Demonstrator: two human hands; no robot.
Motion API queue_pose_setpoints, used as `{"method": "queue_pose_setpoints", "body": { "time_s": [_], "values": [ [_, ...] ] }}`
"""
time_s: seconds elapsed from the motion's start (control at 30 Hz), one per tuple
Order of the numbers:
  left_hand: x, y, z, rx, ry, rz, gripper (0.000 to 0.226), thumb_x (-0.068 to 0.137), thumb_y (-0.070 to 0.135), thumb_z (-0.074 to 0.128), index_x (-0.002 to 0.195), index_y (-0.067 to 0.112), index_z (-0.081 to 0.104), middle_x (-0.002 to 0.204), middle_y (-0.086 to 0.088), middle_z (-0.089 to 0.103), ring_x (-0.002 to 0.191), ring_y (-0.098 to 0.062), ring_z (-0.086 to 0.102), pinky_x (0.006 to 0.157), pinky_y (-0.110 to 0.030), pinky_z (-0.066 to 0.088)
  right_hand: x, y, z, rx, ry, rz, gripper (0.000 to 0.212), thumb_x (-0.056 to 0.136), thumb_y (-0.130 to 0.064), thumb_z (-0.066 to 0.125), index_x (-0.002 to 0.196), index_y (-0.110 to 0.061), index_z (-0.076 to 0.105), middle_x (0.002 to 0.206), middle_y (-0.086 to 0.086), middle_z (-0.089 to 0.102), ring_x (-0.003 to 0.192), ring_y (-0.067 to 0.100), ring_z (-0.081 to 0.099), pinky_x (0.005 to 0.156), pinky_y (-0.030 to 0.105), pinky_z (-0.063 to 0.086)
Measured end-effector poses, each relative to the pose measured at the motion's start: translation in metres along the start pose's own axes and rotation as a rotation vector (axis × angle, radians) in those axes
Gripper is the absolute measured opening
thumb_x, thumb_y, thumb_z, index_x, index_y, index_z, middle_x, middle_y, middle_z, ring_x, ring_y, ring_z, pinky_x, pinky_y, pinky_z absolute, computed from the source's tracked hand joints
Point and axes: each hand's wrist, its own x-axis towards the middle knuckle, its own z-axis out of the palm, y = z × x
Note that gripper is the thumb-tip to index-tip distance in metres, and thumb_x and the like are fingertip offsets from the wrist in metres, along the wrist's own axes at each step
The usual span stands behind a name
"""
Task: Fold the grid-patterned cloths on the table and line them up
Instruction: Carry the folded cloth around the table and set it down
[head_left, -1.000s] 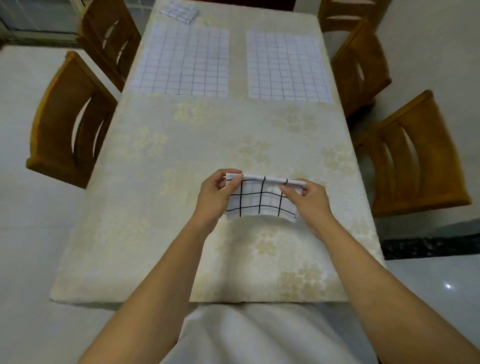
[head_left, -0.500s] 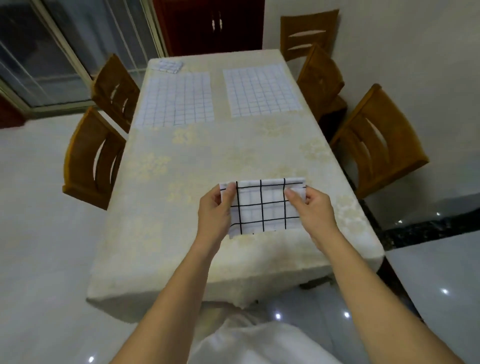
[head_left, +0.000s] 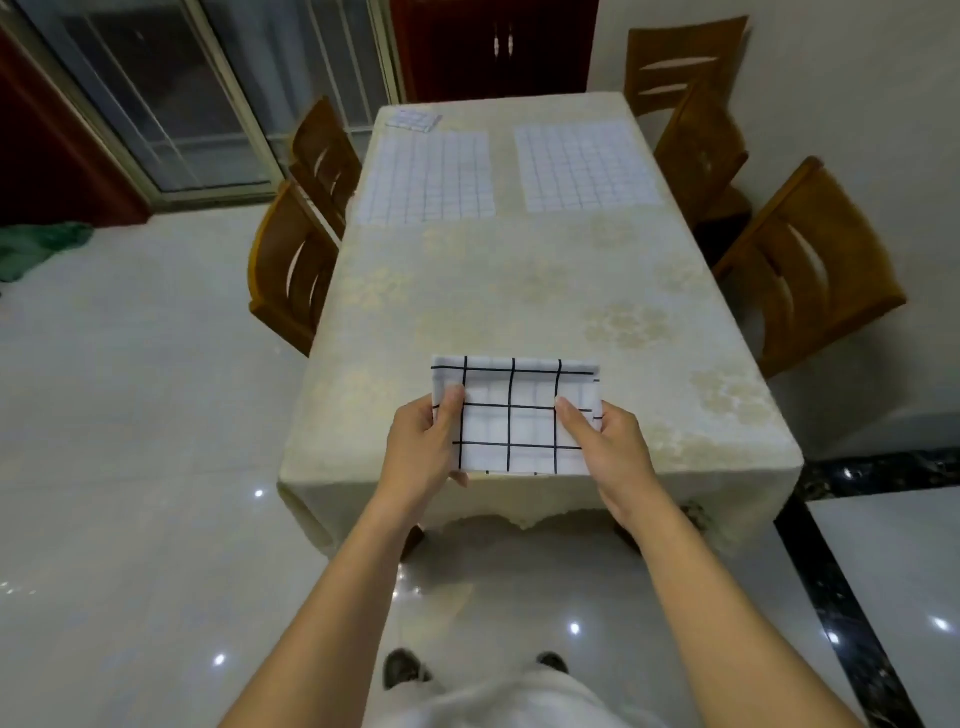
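Observation:
A folded white cloth with bold black grid lines (head_left: 519, 415) is held flat above the near end of the table (head_left: 519, 291). My left hand (head_left: 423, 449) grips its left edge, thumb on top. My right hand (head_left: 605, 441) grips its right edge the same way. Two white cloths with a fine grid lie spread flat at the far end, one on the left (head_left: 428, 176) and one on the right (head_left: 587, 166). A small folded grid cloth (head_left: 414, 119) sits at the far left corner.
A cream floral tablecloth covers the table. Wooden chairs stand on the left (head_left: 296, 270) and on the right (head_left: 810, 265), with more further back. A glossy tiled floor surrounds the table. A dark red cabinet (head_left: 493, 47) stands behind it.
The view has pulled back and up from the table. Both hands have shifted from the cloth's top corners to its side edges, and the cloth now lies flatter.

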Motion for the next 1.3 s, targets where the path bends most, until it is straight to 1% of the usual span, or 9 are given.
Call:
{"method": "queue_pose_setpoints", "body": {
  "time_s": [0.13, 0.23, 0.33, 0.57, 0.8, 0.93, 1.07, 1.2, 1.3],
  "values": [
    [-0.016, -0.015, -0.056, -0.008, 0.051, -0.014, 0.048, 0.104, 0.045, 0.047, 0.093, 0.005, 0.071, 0.075, -0.009, 0.073, 0.062, -0.017, 0.069, 0.040, -0.028, 0.048, -0.014, -0.006, 0.052, -0.068, -0.059, -0.010, 0.018, 0.094, -0.033, 0.066, 0.099, -0.018, 0.073, 0.096, -0.002, 0.077, 0.094, 0.014, 0.072, 0.086, 0.039, 0.057],
    [-0.026, -0.029, -0.115, -0.047, 0.116, -0.071, 0.044, 0.102, 0.050, 0.048, 0.104, 0.012, 0.071, 0.088, -0.002, 0.076, 0.080, -0.015, 0.073, 0.047, -0.026, 0.053, -0.027, -0.013, 0.110, -0.102, -0.097, -0.039, 0.019, 0.096, -0.034, 0.063, 0.097, -0.017, 0.073, 0.093, 0.001, 0.077, 0.090, 0.016, 0.073, 0.081, 0.035, 0.060],
    [-0.037, -0.046, -0.187, -0.088, 0.124, -0.081, 0.032, 0.099, 0.047, 0.057, 0.111, 0.020, 0.069, 0.098, 0.002, 0.077, 0.090, -0.018, 0.074, 0.061, -0.034, 0.063, -0.046, -0.014, 0.182, -0.158, -0.107, -0.082, 0.018, 0.097, -0.034, 0.061, 0.094, -0.019, 0.071, 0.090, -0.002, 0.075, 0.087, 0.014, 0.072, 0.073, 0.030, 0.059],
    [-0.060, -0.087, -0.345, -0.181, 0.245, -0.053, 0.031, 0.102, 0.038, 0.057, 0.099, 0.010, 0.070, 0.078, -0.002, 0.072, 0.063, -0.013, 0.069, 0.045, -0.028, 0.049, -0.086, -0.016, 0.344, -0.284, -0.235, -0.128, 0.021, 0.097, -0.040, 0.058, 0.097, -0.022, 0.069, 0.092, -0.006, 0.073, 0.088, 0.012, 0.070, 0.074, 0.027, 0.056],
    [-0.053, -0.114, -0.436, -0.201, 0.289, -0.062, 0.029, 0.102, 0.036, 0.058, 0.096, 0.011, 0.072, 0.075, -0.002, 0.072, 0.061, -0.014, 0.066, 0.046, -0.028, 0.049, -0.089, -0.021, 0.437, -0.323, -0.308, -0.158, 0.019, 0.098, -0.034, 0.059, 0.085, -0.024, 0.069, 0.085, -0.010, 0.072, 0.075, -0.002, 0.068, 0.062, 0.012, 0.051],
    [-0.025, -0.121, -0.471, -0.175, 0.313, -0.058, 0.031, 0.103, 0.035, 0.057, 0.097, 0.009, 0.073, 0.079, -0.014, 0.072, 0.054, -0.015, 0.062, 0.045, -0.029, 0.049, -0.068, -0.024, 0.475, -0.348, -0.321, -0.163, 0.024, 0.097, -0.034, 0.060, 0.084, -0.018, 0.070, 0.080, -0.003, 0.074, 0.075, 0.006, 0.071, 0.066, 0.022, 0.058],
    [0.018, -0.118, -0.509, -0.091, 0.324, -0.044, 0.036, 0.106, 0.035, 0.051, 0.096, 0.006, 0.070, 0.080, -0.025, 0.066, 0.047, -0.017, 0.055, 0.044, -0.029, 0.046, -0.026, -0.030, 0.523, -0.333, -0.374, -0.162, 0.042, 0.096, -0.042, 0.061, 0.090, -0.001, 0.069, 0.089, 0.020, 0.072, 0.084, 0.032, 0.070, 0.075, 0.048, 0.059],
    [0.069, -0.096, -0.568, -0.022, 0.339, -0.037, 0.037, 0.104, 0.035, 0.055, 0.090, 0.003, 0.067, 0.074, -0.012, 0.060, 0.051, -0.017, 0.053, 0.045, -0.028, 0.046, 0.034, -0.056, 0.585, -0.287, -0.486, -0.138, 0.028, 0.095, -0.041, 0.061, 0.092, -0.014, 0.071, 0.079, -0.003, 0.075, 0.075, 0.010, 0.073, 0.060, 0.021, 0.056],
    [0.108, -0.075, -0.615, 0.023, 0.370, -0.036, 0.042, 0.104, 0.037, 0.054, 0.090, 0.000, 0.066, 0.076, -0.015, 0.060, 0.051, -0.018, 0.052, 0.046, -0.029, 0.048, 0.079, -0.078, 0.633, -0.225, -0.560, -0.148, 0.038, 0.096, -0.041, 0.060, 0.077, -0.008, 0.062, 0.061, -0.005, 0.064, 0.058, 0.010, 0.062, 0.057, 0.021, 0.049]
  ]
}}
